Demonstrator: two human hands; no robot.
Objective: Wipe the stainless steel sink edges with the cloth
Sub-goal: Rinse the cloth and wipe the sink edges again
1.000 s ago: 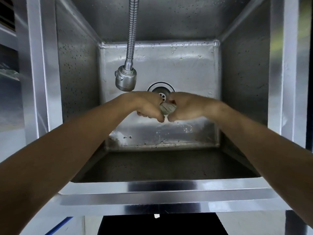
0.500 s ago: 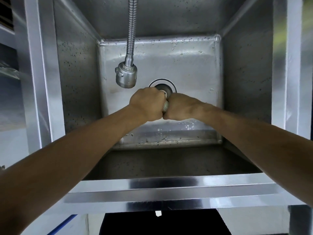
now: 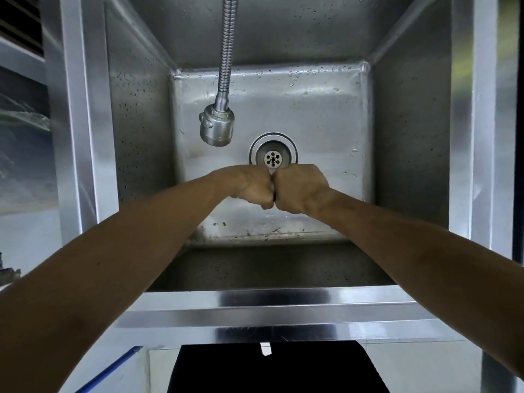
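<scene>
Both hands are shut tight into fists and pressed knuckle to knuckle over the middle of the sink. Our left hand and our right hand touch each other, and between them we squeeze the cloth. We think we are wringing it out, so the wiping has not begun.

Only a thin pale sliver of the cloth shows in the crack between the fists. The rest is hidden inside our hands, so we cannot tell its shape or how wet it is.

The fists hang above the sink floor, just on the near side of the drain. The spray head hangs on its bendy hose to the far left of our hands, close but not touching.

What matters next is where the edges lie. The near edge runs left to right, below our arms and close to our body, so we would pull the cloth back toward us to reach it. The left edge and the right edge run from near to far, well apart from the fists. Our left hand is nearer the left edge, our right hand nearer the right one.

The far edge is cut off at the top, and our arms cover both ends of the near edge.
</scene>
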